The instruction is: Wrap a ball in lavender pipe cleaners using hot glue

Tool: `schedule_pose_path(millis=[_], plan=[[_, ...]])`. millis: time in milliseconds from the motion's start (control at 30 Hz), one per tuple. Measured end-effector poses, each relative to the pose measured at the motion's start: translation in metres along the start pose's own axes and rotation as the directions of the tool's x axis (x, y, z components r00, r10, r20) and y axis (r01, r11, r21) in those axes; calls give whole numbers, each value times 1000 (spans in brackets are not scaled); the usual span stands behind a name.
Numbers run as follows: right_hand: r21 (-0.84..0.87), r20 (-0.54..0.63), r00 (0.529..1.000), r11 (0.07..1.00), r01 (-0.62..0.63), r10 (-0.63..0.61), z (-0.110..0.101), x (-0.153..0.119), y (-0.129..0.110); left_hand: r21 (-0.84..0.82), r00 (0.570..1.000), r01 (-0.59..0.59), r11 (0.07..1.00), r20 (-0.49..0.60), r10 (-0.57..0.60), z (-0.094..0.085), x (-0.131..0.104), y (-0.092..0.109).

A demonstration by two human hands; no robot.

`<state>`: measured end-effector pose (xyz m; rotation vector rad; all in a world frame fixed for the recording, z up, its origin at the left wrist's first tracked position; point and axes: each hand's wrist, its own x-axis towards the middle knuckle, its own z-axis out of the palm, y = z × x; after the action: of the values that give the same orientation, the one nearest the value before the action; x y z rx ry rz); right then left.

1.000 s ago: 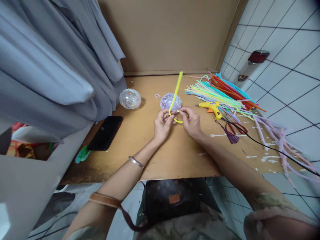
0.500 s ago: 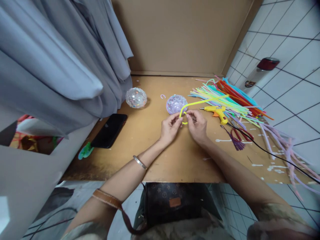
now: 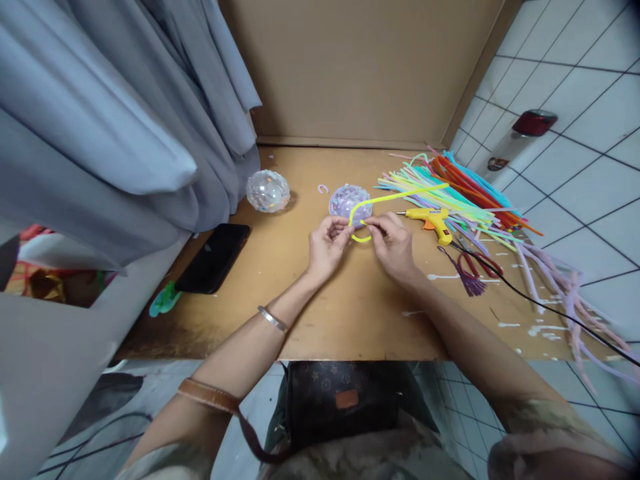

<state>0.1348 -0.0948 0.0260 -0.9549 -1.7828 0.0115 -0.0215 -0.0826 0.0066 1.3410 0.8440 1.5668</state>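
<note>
A yellow pipe cleaner (image 3: 395, 197) is bent into a loop between my hands, its long free end reaching out to the right. My left hand (image 3: 327, 248) pinches the loop's left side between thumb and fingertips. At the other side, my right hand (image 3: 394, 243) is closed on the short curled end. Just beyond my fingers sits a clear lilac-rimmed dome (image 3: 350, 200), partly behind the pipe cleaner. A small pale pink curved piece (image 3: 323, 189) lies to the dome's left, and a clear decorated ball (image 3: 269, 191) stands farther left.
To the right lie a yellow glue gun (image 3: 430, 220) with a black cord, red-handled scissors (image 3: 475, 265), a purple tassel (image 3: 470, 283) and a heap of coloured pipe cleaners (image 3: 450, 190). A black phone (image 3: 214, 259) rests at left by the grey curtain (image 3: 150, 120).
My hands have drawn slightly apart, and the yellow loop between them is wider. The long free end has dipped a little. The whole view has shifted slightly.
</note>
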Motion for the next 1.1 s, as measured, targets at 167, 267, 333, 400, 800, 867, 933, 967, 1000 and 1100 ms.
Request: schedule_pose_path(millis=[167, 267, 333, 400, 800, 867, 933, 967, 1000, 1100], plan=[[-65, 98, 992, 994, 87, -80, -2, 1, 3, 109, 997, -59, 992, 62, 52, -3, 0, -1], [-128, 150, 985, 986, 108, -88, -4, 0, 3, 146, 994, -76, 986, 89, 64, -4, -1, -2], [-163, 170, 981, 979, 120, -92, -4, -1, 3, 182, 992, -93, 979, 103, 75, -5, -1, -3], [-189, 184, 979, 974, 123, -88, -5, -1, 3, 215, 988, -119, 969, 119, 96, -6, -1, -4], [-149, 216, 976, 988, 46, -13, -5, 0, 1, 320, 974, -209, 924, 151, 169, -5, -1, 2], [-143, 210, 977, 989, 47, -16, -4, 0, 1, 331, 974, -215, 919, 141, 177, -5, -1, 1], [-137, 205, 978, 989, 54, -25, -4, 0, 1, 350, 972, -228, 908, 140, 190, -5, -1, 2], [-131, 202, 979, 989, 62, -35, -4, 1, 1, 361, 970, -236, 902, 144, 196, -5, -1, 2], [-124, 198, 979, 990, 75, -49, -4, 1, 1, 373, 968, -243, 895, 149, 201, -5, -1, 2], [-102, 190, 979, 990, 94, -74, -3, 1, 2, 411, 962, -269, 871, 166, 218, -5, 0, 4]])
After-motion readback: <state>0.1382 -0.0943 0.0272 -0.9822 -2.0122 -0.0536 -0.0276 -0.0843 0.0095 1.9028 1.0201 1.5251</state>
